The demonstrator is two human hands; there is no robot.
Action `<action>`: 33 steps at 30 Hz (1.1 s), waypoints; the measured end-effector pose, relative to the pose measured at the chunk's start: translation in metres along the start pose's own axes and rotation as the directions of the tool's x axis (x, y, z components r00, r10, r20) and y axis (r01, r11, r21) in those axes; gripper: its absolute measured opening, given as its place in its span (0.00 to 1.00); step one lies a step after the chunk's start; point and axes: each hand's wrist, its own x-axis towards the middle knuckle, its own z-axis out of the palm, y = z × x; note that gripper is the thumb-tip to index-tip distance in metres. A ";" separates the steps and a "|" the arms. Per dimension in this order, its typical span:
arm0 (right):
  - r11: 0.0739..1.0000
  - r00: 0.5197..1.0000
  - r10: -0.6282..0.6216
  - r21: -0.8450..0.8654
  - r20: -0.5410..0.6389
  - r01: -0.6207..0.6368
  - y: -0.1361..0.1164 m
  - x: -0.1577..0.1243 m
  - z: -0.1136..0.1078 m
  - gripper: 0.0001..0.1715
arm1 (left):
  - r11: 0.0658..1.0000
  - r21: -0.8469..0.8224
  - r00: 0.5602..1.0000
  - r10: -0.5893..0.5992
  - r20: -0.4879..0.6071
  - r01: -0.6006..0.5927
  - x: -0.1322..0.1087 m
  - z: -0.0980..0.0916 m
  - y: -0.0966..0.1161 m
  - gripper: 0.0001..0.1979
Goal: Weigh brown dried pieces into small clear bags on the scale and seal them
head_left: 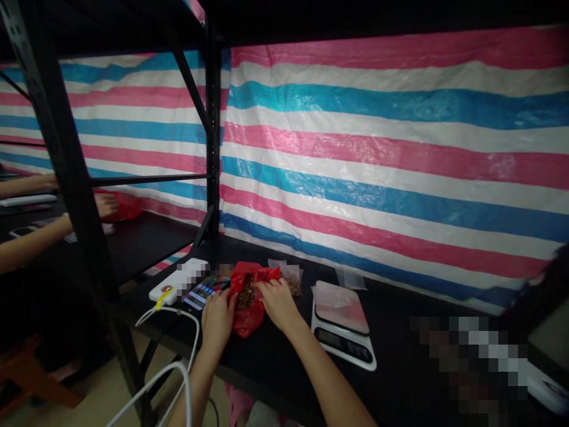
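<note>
The person's left hand (217, 320) is gripping the left edge of a red plastic bag (251, 320), its fingers pressed together and curling over the plastic. The right hand (278, 303) is lying across the bag's right edge, fingers also together, and the bag's mouth is gaping between both hands. Brown granules (246, 292) are showing inside the bag, which is resting on a black shelf (271, 356). At 3 o'clock from the bag, a white digital kitchen scale (342, 323) is sitting on the shelf. At 1 o'clock, a small clear packet (290, 280) is lying close by. At 9 o'clock, a smartphone (205, 290) is lying just beside a white power bank (175, 283), whose white cable (194, 338) is looping over the shelf edge. A striped tarpaulin (391, 154) is hanging behind, and beyond the rack upright, another person's hand (106, 204) is reaching toward a second red bag (125, 209).
</note>
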 end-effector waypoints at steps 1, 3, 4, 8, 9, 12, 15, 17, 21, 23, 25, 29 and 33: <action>1.000 1.000 0.006 0.006 0.005 -0.006 -0.001 0.000 -0.001 0.15 | 1.000 0.009 1.000 -0.012 0.001 0.012 0.000 0.000 0.002 0.18; 1.000 1.000 0.013 0.015 0.019 -0.013 -0.003 0.000 -0.005 0.14 | 0.998 0.024 0.998 -0.060 0.020 0.059 0.000 -0.003 0.006 0.18; 1.000 1.000 0.014 0.016 0.021 -0.014 -0.003 -0.001 -0.008 0.14 | 0.996 0.027 0.996 -0.087 0.030 0.086 0.000 -0.005 0.008 0.18; 0.999 1.000 0.021 0.034 -0.008 -0.021 0.000 -0.004 -0.020 0.18 | 0.992 -0.007 0.989 -0.128 0.074 0.129 -0.002 -0.015 0.017 0.17; 0.999 1.000 0.024 0.045 -0.006 -0.024 0.001 -0.004 -0.022 0.19 | 0.992 -0.025 0.989 -0.124 0.082 0.127 -0.002 -0.016 0.018 0.17; 0.998 0.999 0.029 0.063 0.041 -0.031 0.003 -0.006 -0.021 0.18 | 0.987 -0.071 0.985 -0.136 0.102 0.144 -0.002 -0.018 0.020 0.17; 0.995 0.997 0.048 0.079 0.066 -0.054 0.002 -0.007 -0.013 0.18 | 0.973 -0.110 0.974 -0.190 0.121 0.204 0.000 -0.017 0.017 0.18; 0.990 0.997 0.052 0.131 0.063 -0.060 0.000 -0.007 -0.008 0.19 | 0.955 -0.183 0.968 -0.212 0.130 0.234 0.000 -0.015 0.014 0.18; 0.959 0.997 0.073 0.271 0.041 -0.081 -0.004 -0.005 0.001 0.19 | 0.869 -0.439 0.974 -0.202 0.106 0.229 0.001 -0.013 0.010 0.18; 0.934 0.995 0.093 0.344 0.023 -0.095 -0.005 -0.004 0.005 0.19 | 0.795 -0.574 0.978 -0.195 0.069 0.199 0.002 -0.012 0.008 0.19; 0.896 0.993 0.117 0.429 0.012 -0.110 -0.006 -0.003 0.011 0.19 | 0.688 -0.707 0.981 -0.189 0.045 0.165 0.003 -0.011 0.007 0.21; 0.768 0.988 0.152 0.628 0.009 -0.124 -0.005 -0.001 0.024 0.19 | 0.452 -0.872 0.972 -0.214 0.099 0.188 0.006 -0.006 0.004 0.24; 0.622 0.980 0.199 0.770 0.022 -0.143 -0.001 0.001 0.036 0.19 | 0.367 -0.895 0.960 -0.210 0.186 0.254 0.007 -0.004 0.005 0.25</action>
